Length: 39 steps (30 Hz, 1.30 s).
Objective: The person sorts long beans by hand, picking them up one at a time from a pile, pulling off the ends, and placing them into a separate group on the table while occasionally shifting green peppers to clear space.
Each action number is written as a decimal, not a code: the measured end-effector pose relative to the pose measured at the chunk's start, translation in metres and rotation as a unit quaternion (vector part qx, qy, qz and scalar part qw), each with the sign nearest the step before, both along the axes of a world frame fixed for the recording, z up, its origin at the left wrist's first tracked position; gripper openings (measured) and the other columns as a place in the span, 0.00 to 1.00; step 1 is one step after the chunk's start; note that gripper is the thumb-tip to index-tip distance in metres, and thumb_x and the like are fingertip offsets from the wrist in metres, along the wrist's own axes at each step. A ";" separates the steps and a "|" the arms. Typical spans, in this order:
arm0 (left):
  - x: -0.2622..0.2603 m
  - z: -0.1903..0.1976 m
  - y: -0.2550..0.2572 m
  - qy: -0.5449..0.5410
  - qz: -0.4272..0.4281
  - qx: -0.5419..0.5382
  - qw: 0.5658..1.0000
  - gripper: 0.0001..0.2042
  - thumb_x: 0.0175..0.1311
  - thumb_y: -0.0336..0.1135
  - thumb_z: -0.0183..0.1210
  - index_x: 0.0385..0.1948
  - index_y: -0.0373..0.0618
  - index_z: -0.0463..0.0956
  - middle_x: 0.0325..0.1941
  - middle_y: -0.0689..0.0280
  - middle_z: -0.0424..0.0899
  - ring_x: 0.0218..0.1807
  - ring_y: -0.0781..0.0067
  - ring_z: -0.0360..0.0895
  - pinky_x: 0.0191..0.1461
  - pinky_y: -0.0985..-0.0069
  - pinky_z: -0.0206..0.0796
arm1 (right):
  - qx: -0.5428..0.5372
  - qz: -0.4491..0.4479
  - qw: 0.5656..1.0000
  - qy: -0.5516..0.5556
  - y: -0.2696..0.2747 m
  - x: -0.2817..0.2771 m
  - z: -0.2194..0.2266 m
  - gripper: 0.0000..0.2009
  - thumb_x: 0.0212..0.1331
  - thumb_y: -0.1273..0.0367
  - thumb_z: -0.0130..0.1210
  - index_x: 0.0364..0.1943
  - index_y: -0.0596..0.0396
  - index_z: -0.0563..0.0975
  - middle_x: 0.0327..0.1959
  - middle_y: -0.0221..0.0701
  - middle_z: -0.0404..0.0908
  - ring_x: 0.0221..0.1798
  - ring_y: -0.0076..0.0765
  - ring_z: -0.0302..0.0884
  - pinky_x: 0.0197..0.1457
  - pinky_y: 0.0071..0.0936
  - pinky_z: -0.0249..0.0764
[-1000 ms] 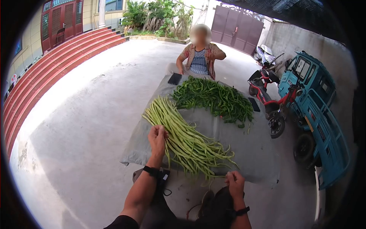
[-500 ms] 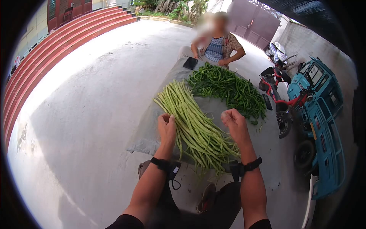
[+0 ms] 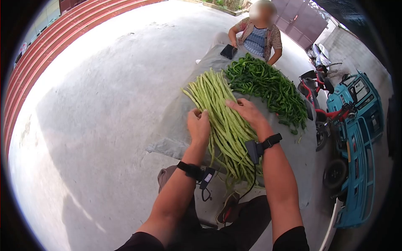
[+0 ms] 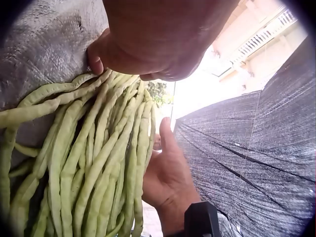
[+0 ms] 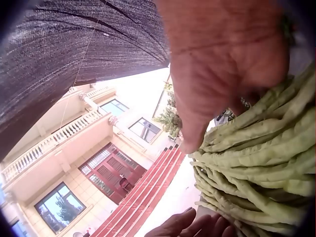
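Note:
A bundle of long pale-green beans [image 3: 222, 108] lies across the grey cloth, its ends hanging over the near edge. At its left side the left hand [image 3: 199, 127] has curled fingers; in the left wrist view that hand [image 4: 153, 44] grips beans [image 4: 98, 163] between thumb and fingers, the contact partly hidden. The right hand [image 3: 249, 113] rests against the bundle's right side, thumb extended over it. In the right wrist view the right hand [image 5: 227, 79] has its thumb along the bean ends [image 5: 247, 158], other fingers mostly hidden.
Green peppers [image 3: 268, 85] lie in a heap beyond the beans. A dark phone [image 3: 228, 51] is at the far edge, where a person [image 3: 256, 39] sits. A red scooter [image 3: 331, 113] and a blue three-wheeler [image 3: 362, 167] stand at the right; red steps [image 3: 50, 42] rise at the left.
The right hand has come up from the beans' near ends, where it held a bean end, to the bundle's right side. Its fingers have opened. The left hand stays by the left side.

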<state>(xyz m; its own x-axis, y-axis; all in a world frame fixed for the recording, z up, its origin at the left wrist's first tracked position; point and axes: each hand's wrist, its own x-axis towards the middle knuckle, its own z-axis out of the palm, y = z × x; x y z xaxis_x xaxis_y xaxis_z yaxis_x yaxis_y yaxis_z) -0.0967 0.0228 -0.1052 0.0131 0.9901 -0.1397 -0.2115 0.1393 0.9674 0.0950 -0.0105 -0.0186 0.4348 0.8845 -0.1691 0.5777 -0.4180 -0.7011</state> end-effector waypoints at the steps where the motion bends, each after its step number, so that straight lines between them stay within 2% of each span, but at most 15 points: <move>1: 0.000 0.000 0.000 0.004 -0.005 -0.005 1.000 0.23 0.71 0.37 0.62 0.60 0.28 0.72 0.52 0.53 0.82 0.50 0.64 0.80 0.57 0.66 0.73 | -0.018 0.018 1.000 -0.002 0.002 0.001 -0.003 0.40 0.60 0.38 0.67 0.59 0.65 0.80 0.57 0.41 0.84 0.59 0.38 0.80 0.63 0.34 0.74; 3: 0.004 -0.002 0.001 -0.015 0.000 -0.005 1.000 0.24 0.71 0.36 0.62 0.61 0.28 0.72 0.53 0.52 0.82 0.52 0.63 0.80 0.59 0.66 0.72 | -0.051 0.050 0.997 -0.008 0.002 -0.014 0.017 0.42 0.57 0.38 0.68 0.60 0.65 0.80 0.58 0.45 0.84 0.59 0.40 0.82 0.64 0.35 0.75; 6: 0.005 0.007 -0.003 -0.022 -0.004 -0.016 1.000 0.24 0.71 0.35 0.61 0.62 0.28 0.71 0.56 0.50 0.81 0.54 0.62 0.80 0.61 0.66 0.72 | -0.016 0.100 0.993 -0.059 -0.002 -0.042 0.041 0.45 0.53 0.38 0.71 0.62 0.65 0.78 0.57 0.48 0.85 0.58 0.46 0.85 0.64 0.37 0.76; 9: 0.007 0.010 -0.005 -0.035 -0.001 -0.016 0.999 0.24 0.71 0.34 0.61 0.63 0.28 0.69 0.59 0.49 0.80 0.56 0.62 0.79 0.62 0.66 0.71 | 0.007 0.118 0.987 -0.105 0.011 -0.043 0.029 0.46 0.47 0.40 0.74 0.63 0.64 0.78 0.58 0.55 0.85 0.62 0.59 0.83 0.65 0.45 0.77; 12: 0.008 0.009 -0.005 -0.066 0.001 -0.019 0.998 0.24 0.71 0.33 0.60 0.65 0.29 0.68 0.60 0.50 0.78 0.57 0.62 0.78 0.62 0.66 0.70 | -0.062 0.022 0.965 -0.255 0.019 -0.051 0.018 0.49 0.47 0.39 0.73 0.68 0.61 0.74 0.60 0.55 0.83 0.63 0.62 0.81 0.65 0.48 0.77; 15: 0.007 0.013 -0.006 -0.113 -0.005 -0.032 0.993 0.24 0.71 0.33 0.59 0.65 0.31 0.66 0.60 0.51 0.78 0.56 0.62 0.78 0.62 0.65 0.70 | -0.070 0.017 0.958 -0.277 0.019 -0.050 0.013 0.50 0.48 0.40 0.72 0.69 0.61 0.71 0.60 0.52 0.84 0.62 0.61 0.82 0.65 0.48 0.77; 18: 0.004 0.015 -0.005 -0.121 -0.017 -0.045 0.991 0.24 0.72 0.32 0.58 0.65 0.31 0.65 0.60 0.51 0.77 0.57 0.63 0.77 0.62 0.66 0.70 | 0.028 0.029 0.974 -0.223 0.017 -0.036 -0.002 0.42 0.52 0.42 0.70 0.64 0.60 0.76 0.57 0.53 0.84 0.60 0.63 0.82 0.63 0.49 0.77; 21: 0.001 0.019 -0.004 -0.114 -0.026 -0.053 0.992 0.23 0.72 0.32 0.57 0.65 0.32 0.65 0.60 0.52 0.77 0.57 0.63 0.77 0.61 0.65 0.70 | 0.058 0.034 0.992 -0.109 0.008 -0.026 0.005 0.35 0.56 0.45 0.68 0.58 0.58 0.80 0.60 0.57 0.82 0.62 0.63 0.81 0.64 0.50 0.76; 24: 0.000 0.021 -0.005 -0.112 -0.022 -0.057 0.992 0.22 0.72 0.32 0.58 0.63 0.32 0.67 0.57 0.53 0.77 0.54 0.65 0.76 0.59 0.66 0.70 | 0.050 0.013 0.991 -0.120 0.006 -0.025 0.006 0.28 0.60 0.48 0.66 0.54 0.58 0.82 0.58 0.56 0.81 0.61 0.64 0.79 0.63 0.53 0.74; 27: 0.006 0.007 -0.001 -0.081 0.003 -0.018 0.997 0.21 0.70 0.32 0.59 0.60 0.32 0.69 0.54 0.54 0.75 0.51 0.64 0.75 0.56 0.64 0.70 | 0.100 -0.009 0.963 -0.251 0.000 -0.035 0.000 0.25 0.63 0.52 0.64 0.52 0.60 0.82 0.53 0.52 0.81 0.58 0.64 0.77 0.62 0.54 0.72; 30: 0.008 0.000 0.000 0.004 0.033 0.015 0.999 0.20 0.67 0.32 0.61 0.58 0.33 0.71 0.52 0.54 0.73 0.48 0.61 0.74 0.56 0.63 0.69 | 0.169 -0.011 0.938 -0.303 -0.002 -0.037 -0.003 0.22 0.64 0.55 0.64 0.50 0.61 0.82 0.48 0.49 0.79 0.55 0.64 0.77 0.61 0.56 0.72; 33: 0.006 0.004 -0.002 0.054 0.048 0.030 0.997 0.20 0.64 0.32 0.62 0.56 0.34 0.72 0.52 0.53 0.71 0.49 0.57 0.73 0.56 0.61 0.68 | 0.179 -0.027 0.947 -0.266 0.000 -0.036 0.001 0.20 0.64 0.57 0.65 0.48 0.61 0.83 0.46 0.49 0.83 0.52 0.62 0.80 0.57 0.54 0.74; 36: 0.003 0.006 -0.001 0.081 0.065 0.060 0.993 0.19 0.62 0.30 0.62 0.54 0.35 0.73 0.52 0.53 0.72 0.52 0.55 0.72 0.56 0.62 0.67 | 0.185 -0.035 0.976 -0.110 -0.003 -0.037 0.015 0.20 0.64 0.57 0.66 0.47 0.61 0.84 0.41 0.49 0.86 0.47 0.60 0.83 0.51 0.52 0.75; 39: -0.001 0.017 -0.006 0.090 0.082 0.102 0.987 0.17 0.61 0.28 0.61 0.52 0.36 0.74 0.52 0.53 0.72 0.53 0.54 0.71 0.56 0.61 0.65 | 0.211 -0.044 0.974 -0.073 -0.007 -0.040 0.020 0.19 0.64 0.56 0.66 0.46 0.60 0.85 0.37 0.49 0.87 0.43 0.59 0.85 0.47 0.50 0.76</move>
<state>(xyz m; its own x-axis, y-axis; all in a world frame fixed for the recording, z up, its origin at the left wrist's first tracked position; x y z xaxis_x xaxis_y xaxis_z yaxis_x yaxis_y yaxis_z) -0.0975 0.0171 -0.0883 -0.1565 0.9847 0.0768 -0.0372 -0.0836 0.9958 0.0547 -0.0180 0.0014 0.5049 0.8195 0.2710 0.6589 -0.1631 -0.7344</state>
